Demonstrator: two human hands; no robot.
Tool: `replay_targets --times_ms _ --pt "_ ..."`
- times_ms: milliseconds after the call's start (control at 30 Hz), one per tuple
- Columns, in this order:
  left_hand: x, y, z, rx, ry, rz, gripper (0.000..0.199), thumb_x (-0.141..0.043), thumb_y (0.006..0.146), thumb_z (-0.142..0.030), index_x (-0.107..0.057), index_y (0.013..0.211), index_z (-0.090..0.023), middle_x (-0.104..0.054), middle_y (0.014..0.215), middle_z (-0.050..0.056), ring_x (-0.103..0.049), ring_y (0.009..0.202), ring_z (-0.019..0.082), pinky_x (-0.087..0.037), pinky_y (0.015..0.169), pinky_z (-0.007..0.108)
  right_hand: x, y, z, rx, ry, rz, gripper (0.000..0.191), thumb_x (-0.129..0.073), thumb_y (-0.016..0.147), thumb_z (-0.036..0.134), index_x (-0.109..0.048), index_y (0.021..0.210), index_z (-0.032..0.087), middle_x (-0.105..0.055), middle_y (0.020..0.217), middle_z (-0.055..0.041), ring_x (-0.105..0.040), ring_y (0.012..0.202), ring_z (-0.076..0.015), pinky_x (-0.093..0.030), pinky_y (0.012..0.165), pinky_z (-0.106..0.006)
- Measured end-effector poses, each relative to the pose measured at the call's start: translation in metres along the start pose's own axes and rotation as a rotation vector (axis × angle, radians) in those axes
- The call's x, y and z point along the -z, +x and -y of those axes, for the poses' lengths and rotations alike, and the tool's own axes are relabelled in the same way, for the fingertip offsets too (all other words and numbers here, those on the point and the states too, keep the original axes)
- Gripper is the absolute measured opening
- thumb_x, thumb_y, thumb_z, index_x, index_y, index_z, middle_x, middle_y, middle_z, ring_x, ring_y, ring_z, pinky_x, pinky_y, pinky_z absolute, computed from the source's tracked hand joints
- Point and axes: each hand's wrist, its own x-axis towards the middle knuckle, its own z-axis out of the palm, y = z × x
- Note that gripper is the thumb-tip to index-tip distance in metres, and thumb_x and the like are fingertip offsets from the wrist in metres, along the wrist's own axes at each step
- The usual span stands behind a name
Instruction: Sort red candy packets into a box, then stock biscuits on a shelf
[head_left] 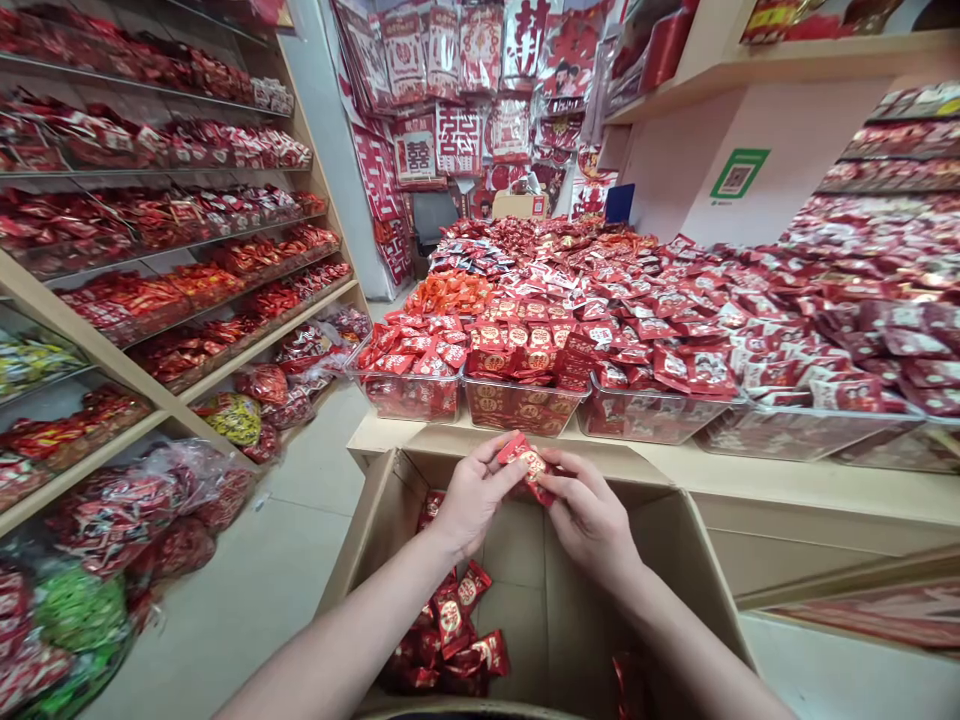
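Note:
Both hands pinch one small red packet (pixel 531 468) with gold print, held above a cardboard box (pixel 525 560). My left hand (pixel 472 498) has its fingers closed on the packet's left end. On the right end, the thumb and fingers of my right hand (pixel 592 508) are closed as well. Several red packets (pixel 451 615) with gold round prints lie in the box's left part, partly hidden by my left forearm. Another red packet (pixel 628 680) shows at the lower right of the box, beside my right forearm.
Clear bins (pixel 525 408) heaped with red packets line the table edge (pixel 787 495) just beyond the box. Shelves of packets (pixel 165 230) stand at the left, with filled plastic bags (pixel 135 510) on the floor. Red decorations (pixel 459 140) hang at the back.

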Motion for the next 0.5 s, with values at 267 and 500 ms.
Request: replay_targets --times_ms 267,500 --pt "0.005 0.003 0.001 -0.123 0.192 -0.067 0.036 -0.066 0.065 -0.018 -0.056 0.099 -0.018 -0.066 0.085 0.002 -0.058 0.077 0.011 -0.044 0.075 0.024 -0.006 0.003 0.003 -0.616 0.583 0.066 0.027 -0.051 0.077 0.036 -0.051 0.097 0.019 -0.064 0.081 -0.0052 -0.059 0.059 -0.0142 -0.050 0.055 -0.029" --pt "-0.002 -0.011 0.006 -0.017 0.129 -0.085 0.031 -0.066 0.065 -0.025 -0.054 0.092 -0.016 -0.064 0.085 0.003 -0.058 0.078 0.013 -0.045 0.073 0.026 -0.007 -0.002 0.001 -0.613 0.566 0.005 0.018 -0.061 0.071 0.034 -0.059 0.076 0.017 -0.065 0.072 -0.0033 -0.058 0.063 -0.0137 -0.048 0.059 -0.026"
